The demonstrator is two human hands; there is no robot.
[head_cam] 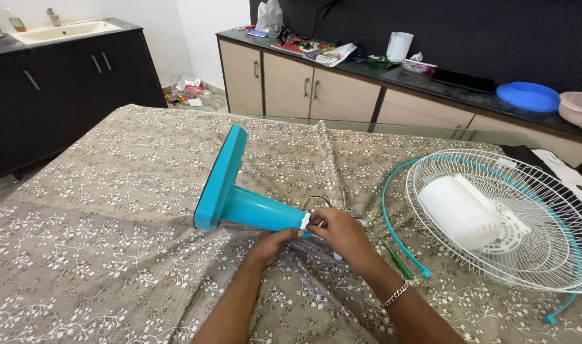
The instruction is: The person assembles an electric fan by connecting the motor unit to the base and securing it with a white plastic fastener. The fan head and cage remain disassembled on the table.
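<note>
A turquoise fan stand (252,207) lies on its side on the patterned cloth, its flat base (222,175) raised to the left and its neck pointing right. My left hand (275,243) grips the narrow end of the neck from below. My right hand (342,230), a bracelet on its wrist, pinches a white piece (305,220) at the neck's tip, where thin wires (316,201) come out. Whatever lies under my right palm is hidden.
A white wire fan guard (546,216) with the white motor housing (459,210) lies at the right, ringed by a turquoise band (389,220). A green screwdriver (399,262) rests beside my right wrist. Cabinets and a cluttered counter (431,79) stand behind the table.
</note>
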